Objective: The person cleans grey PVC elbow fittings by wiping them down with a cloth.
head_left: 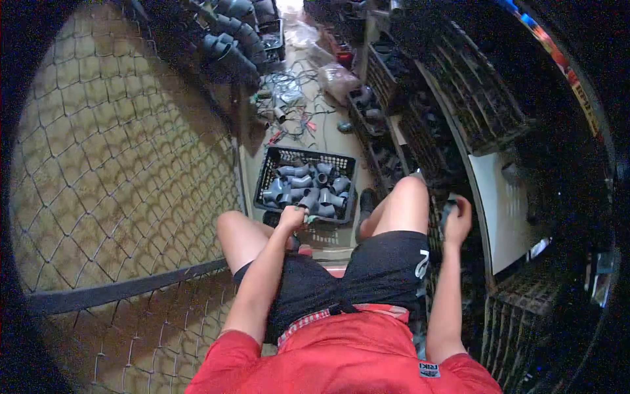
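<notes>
A black plastic crate (pixel 355 172) stands on the floor in front of my knees, full of grey pipe fittings (pixel 298 182), mostly elbows and tees. My left hand (pixel 293 217) is closed at the crate's near edge. A small pale greenish scrap (pixel 311 219) shows beside its fingers; I cannot tell what the hand holds. Out past my right knee, my right hand (pixel 458 226) curls its fingers round a dark grey pipe fitting (pixel 450 209), partly hidden by the hand and close to the shelving.
Wire mesh fencing (pixel 125 164) runs along my left. Crates of fittings (pixel 387 154) and dark slatted racks line the right, with a white panel (pixel 502 217). Cables (pixel 308 98) and plastic bags (pixel 338 82) litter the floor ahead. Larger grey fittings (pixel 230 49) are piled at upper left.
</notes>
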Action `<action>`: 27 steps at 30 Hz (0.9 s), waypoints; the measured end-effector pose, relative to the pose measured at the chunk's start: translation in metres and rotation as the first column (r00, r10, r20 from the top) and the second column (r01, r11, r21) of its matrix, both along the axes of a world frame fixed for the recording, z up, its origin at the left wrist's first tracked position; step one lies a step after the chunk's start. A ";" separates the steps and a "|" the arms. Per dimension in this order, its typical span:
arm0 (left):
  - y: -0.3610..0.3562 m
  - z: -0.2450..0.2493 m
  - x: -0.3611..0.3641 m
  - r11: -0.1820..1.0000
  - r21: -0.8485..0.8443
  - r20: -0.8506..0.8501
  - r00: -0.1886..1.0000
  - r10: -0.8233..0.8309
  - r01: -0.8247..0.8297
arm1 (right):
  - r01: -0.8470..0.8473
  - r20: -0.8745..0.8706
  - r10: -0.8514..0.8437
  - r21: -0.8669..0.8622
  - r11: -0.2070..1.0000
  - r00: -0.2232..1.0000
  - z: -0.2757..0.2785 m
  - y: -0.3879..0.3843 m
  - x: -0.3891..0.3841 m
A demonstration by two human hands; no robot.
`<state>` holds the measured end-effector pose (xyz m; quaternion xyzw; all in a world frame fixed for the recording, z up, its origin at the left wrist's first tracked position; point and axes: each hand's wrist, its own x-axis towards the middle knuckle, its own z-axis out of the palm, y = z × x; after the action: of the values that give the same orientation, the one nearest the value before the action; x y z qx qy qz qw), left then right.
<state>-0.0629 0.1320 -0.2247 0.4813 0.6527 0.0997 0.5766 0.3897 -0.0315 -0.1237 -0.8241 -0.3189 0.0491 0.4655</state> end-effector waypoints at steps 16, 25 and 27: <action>0.023 -0.044 -0.010 0.994 0.099 -0.434 0.901 0.000 0.048 | 0.004 0.090 0.076 -0.667 0.745 0.993 -0.033 -0.079 0.043; 0.028 -0.045 -0.015 0.952 0.285 -0.245 0.951 0.186 -0.113 | 0.010 -0.615 0.226 0.356 0.934 0.756 0.077 -0.042 -0.080; 0.031 -0.048 -0.004 0.891 0.393 -0.004 0.969 0.248 -0.226 | -0.095 -0.762 0.318 0.323 0.942 0.564 0.100 -0.024 -0.124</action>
<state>-0.0669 0.1630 -0.2723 0.5054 0.6890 0.2838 0.4350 0.2660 -0.0554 -0.0237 -0.6043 -0.1722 0.4306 0.6478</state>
